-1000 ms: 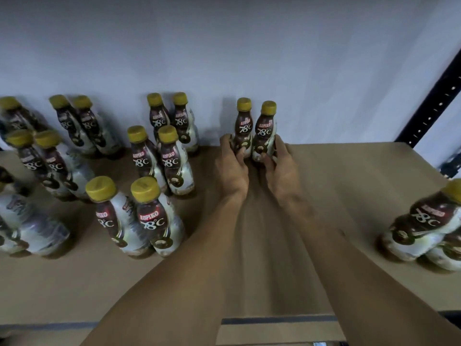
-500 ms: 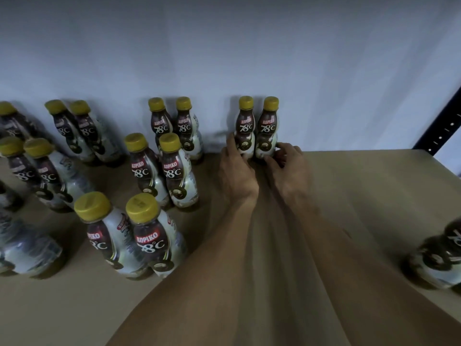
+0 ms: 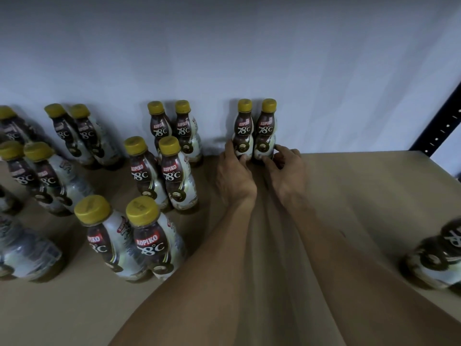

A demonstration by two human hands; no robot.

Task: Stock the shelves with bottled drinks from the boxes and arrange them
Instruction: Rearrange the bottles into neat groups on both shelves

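Fingers (image 3: 289, 152): left hand (image 3: 235, 181), right hand (image 3: 287, 178) round bottles (image 3: 267, 128)

Dim, bluish light is leaving the whole view murky; the pair of Kopiko bottles (image 3: 257, 131) is throwing a soft grey shadow just left of itself onto the wall (image 3: 224, 58); far left of that pair, the edge bottles (image 3: 22, 248) are smearing and bowing; far right, a lone bottle (image 3: 439, 255) is blurring; the shelf board (image 3: 361, 196) right of the pair is showing no glare.

bare shelf (image 3: 361, 196) right, bottle rows (image 3: 159, 176) crowd left
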